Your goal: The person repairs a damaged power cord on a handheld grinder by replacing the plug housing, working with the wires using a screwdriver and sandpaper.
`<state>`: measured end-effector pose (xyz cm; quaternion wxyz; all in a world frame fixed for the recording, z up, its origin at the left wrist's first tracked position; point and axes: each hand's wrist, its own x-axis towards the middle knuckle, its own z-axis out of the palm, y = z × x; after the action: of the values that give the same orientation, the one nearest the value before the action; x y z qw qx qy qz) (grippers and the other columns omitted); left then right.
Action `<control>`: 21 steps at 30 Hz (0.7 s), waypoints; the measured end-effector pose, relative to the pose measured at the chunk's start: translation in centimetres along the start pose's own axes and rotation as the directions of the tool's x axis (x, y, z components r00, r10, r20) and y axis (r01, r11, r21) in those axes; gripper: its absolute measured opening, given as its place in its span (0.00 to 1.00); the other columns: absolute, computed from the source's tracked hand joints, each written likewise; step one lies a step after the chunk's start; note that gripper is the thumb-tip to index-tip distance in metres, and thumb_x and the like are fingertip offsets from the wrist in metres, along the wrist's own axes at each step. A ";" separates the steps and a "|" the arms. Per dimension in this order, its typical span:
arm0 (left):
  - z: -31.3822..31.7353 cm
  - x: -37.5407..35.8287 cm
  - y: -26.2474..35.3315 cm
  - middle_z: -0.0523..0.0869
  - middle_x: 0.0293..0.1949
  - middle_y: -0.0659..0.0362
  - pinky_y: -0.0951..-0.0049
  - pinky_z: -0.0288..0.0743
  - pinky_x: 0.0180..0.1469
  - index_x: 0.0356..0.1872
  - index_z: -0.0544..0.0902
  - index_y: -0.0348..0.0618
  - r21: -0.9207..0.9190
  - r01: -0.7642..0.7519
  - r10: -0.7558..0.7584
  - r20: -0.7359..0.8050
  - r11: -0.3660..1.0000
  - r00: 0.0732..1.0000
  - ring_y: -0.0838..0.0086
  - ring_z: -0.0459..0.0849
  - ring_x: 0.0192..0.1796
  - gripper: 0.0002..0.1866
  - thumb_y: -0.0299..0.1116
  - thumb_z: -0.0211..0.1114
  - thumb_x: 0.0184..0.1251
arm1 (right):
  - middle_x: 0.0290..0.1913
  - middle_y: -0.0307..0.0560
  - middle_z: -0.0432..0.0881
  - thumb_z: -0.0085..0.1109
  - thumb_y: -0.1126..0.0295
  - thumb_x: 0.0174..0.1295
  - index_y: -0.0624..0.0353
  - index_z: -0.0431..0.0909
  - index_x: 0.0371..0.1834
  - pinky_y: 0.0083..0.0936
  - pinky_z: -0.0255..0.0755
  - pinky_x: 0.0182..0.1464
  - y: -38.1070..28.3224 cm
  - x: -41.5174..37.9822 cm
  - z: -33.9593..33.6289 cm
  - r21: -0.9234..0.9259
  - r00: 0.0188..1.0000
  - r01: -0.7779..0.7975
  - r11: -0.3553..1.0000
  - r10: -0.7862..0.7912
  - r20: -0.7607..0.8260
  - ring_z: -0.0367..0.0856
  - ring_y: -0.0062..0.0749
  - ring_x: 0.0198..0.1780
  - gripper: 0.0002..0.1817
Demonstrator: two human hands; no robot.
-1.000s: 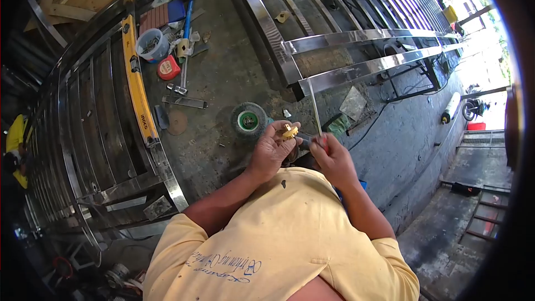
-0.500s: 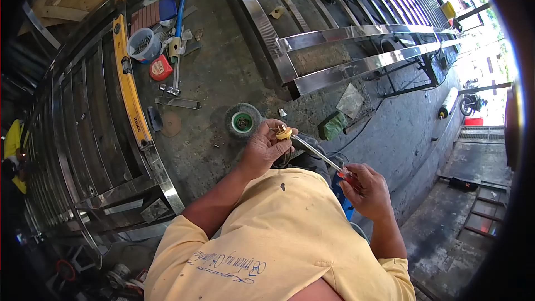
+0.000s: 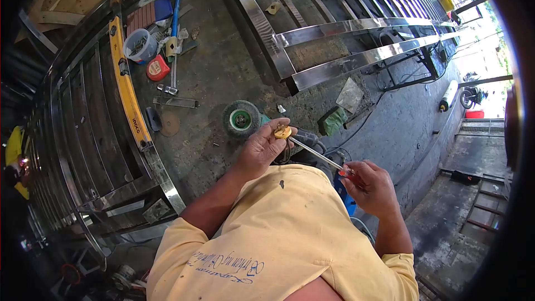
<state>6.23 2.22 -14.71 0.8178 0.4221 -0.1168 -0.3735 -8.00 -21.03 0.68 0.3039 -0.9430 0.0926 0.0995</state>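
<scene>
Close in front of my shirt, my left hand pinches a yellow electrical plug whose metal prongs point up. A dark cord hangs below the plug. My right hand is closed around the red handle of a screwdriver. Its long shank slants up to the left, with the tip right at the plug's side. Just beyond my left hand lies an angle grinder with a round green-centred wheel, its body partly hidden by the hand.
A yellow spirit level rests on a metal frame at left, near a red tape measure and a tub of screws. Shiny metal bars stretch across the upper right. A green packet lies beyond the screwdriver.
The fingers of my right hand have shifted on the screwdriver's handle and look more spread. The tip stays at the plug, and the view has tilted slightly.
</scene>
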 end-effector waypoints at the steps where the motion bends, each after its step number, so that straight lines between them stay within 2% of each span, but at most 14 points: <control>1: 0.0 -0.1 0.0 0.81 0.62 0.52 0.70 0.75 0.63 0.71 0.69 0.40 -0.002 0.002 -0.002 0.001 1.000 1.000 0.74 0.82 0.55 0.24 0.26 0.59 0.78 | 0.33 0.47 0.83 0.69 0.71 0.60 0.62 0.83 0.49 0.27 0.77 0.33 0.2 -0.1 0.0 0.012 1.000 0.000 1.000 0.000 -0.005 0.84 0.36 0.29 0.14; 5: -0.1 -0.3 -0.2 0.81 0.62 0.53 0.72 0.74 0.63 0.71 0.69 0.38 0.163 -0.020 0.018 0.014 0.986 1.000 0.75 0.82 0.55 0.23 0.28 0.58 0.79 | 0.31 0.45 0.81 0.71 0.71 0.58 0.61 0.83 0.49 0.30 0.75 0.30 -0.2 -0.2 -0.2 -0.020 1.000 0.010 1.000 -0.010 -0.011 0.82 0.36 0.26 0.16; 8: -0.1 -0.4 -0.2 0.82 0.60 0.54 0.73 0.75 0.61 0.70 0.71 0.38 0.248 -0.010 0.005 0.021 0.969 1.000 0.76 0.83 0.53 0.21 0.29 0.57 0.80 | 0.33 0.41 0.80 0.71 0.68 0.58 0.52 0.84 0.50 0.33 0.73 0.35 -0.6 0.0 -0.5 -0.329 0.979 0.135 0.935 -0.178 -0.103 0.81 0.38 0.33 0.16; 10: 0.0 -0.5 0.2 0.83 0.58 0.55 0.74 0.76 0.60 0.69 0.72 0.38 0.321 0.003 -0.009 0.020 0.947 1.000 0.76 0.84 0.51 0.20 0.29 0.57 0.80 | 0.34 0.36 0.79 0.72 0.68 0.57 0.49 0.84 0.50 0.32 0.70 0.39 -0.5 0.6 -0.7 -0.508 0.931 0.184 0.842 -0.315 -0.186 0.77 0.33 0.35 0.17; 11: 0.1 -0.5 0.4 0.84 0.57 0.55 0.74 0.77 0.59 0.68 0.72 0.37 0.321 0.023 -0.023 -0.004 0.947 1.000 0.76 0.84 0.50 0.20 0.29 0.57 0.80 | 0.35 0.33 0.79 0.72 0.68 0.56 0.48 0.84 0.51 0.32 0.68 0.41 -0.5 0.8 -0.8 -0.592 0.897 0.195 0.782 -0.386 -0.216 0.76 0.31 0.37 0.18; 14: 0.4 -0.4 0.5 0.85 0.54 0.56 0.74 0.79 0.55 0.66 0.74 0.37 0.293 0.090 -0.076 -0.057 0.952 0.995 0.76 0.85 0.49 0.19 0.30 0.58 0.80 | 0.39 0.30 0.76 0.72 0.68 0.54 0.46 0.84 0.52 0.31 0.63 0.45 0.1 1.2 -0.1 -0.644 0.821 0.238 0.727 -0.505 -0.266 0.72 0.28 0.40 0.20; 16: -0.2 -0.1 0.3 0.85 0.52 0.55 0.74 0.80 0.53 0.65 0.74 0.37 0.242 0.147 -0.132 -0.076 0.959 0.988 0.75 0.86 0.48 0.18 0.31 0.58 0.80 | 0.40 0.30 0.75 0.71 0.68 0.53 0.46 0.83 0.53 0.31 0.63 0.45 0.5 1.3 -0.2 -0.699 0.807 0.270 0.662 -0.552 -0.211 0.71 0.28 0.41 0.21; 19: -1.4 0.1 -0.3 0.86 0.49 0.54 0.73 0.82 0.50 0.64 0.75 0.37 0.158 0.208 -0.207 -0.023 0.965 0.978 0.73 0.87 0.45 0.18 0.34 0.59 0.80 | 0.41 0.31 0.74 0.70 0.67 0.53 0.46 0.83 0.53 0.31 0.62 0.46 0.6 1.8 -0.7 -0.740 0.797 0.327 0.587 -0.592 -0.117 0.70 0.29 0.42 0.21; 21: -1.7 0.1 -0.3 0.86 0.45 0.56 0.74 0.82 0.49 0.62 0.76 0.36 0.097 0.250 -0.249 -0.017 0.963 0.968 0.74 0.87 0.43 0.17 0.35 0.59 0.80 | 0.41 0.30 0.72 0.68 0.66 0.54 0.45 0.83 0.52 0.31 0.62 0.46 0.4 2.3 -1.1 -0.764 0.767 0.367 0.531 -0.638 -0.075 0.69 0.29 0.42 0.20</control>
<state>6.99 3.05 -16.05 0.7428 0.4740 -0.0789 -0.4662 -5.78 -22.25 0.79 -0.0900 -0.9700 -0.1820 -0.1336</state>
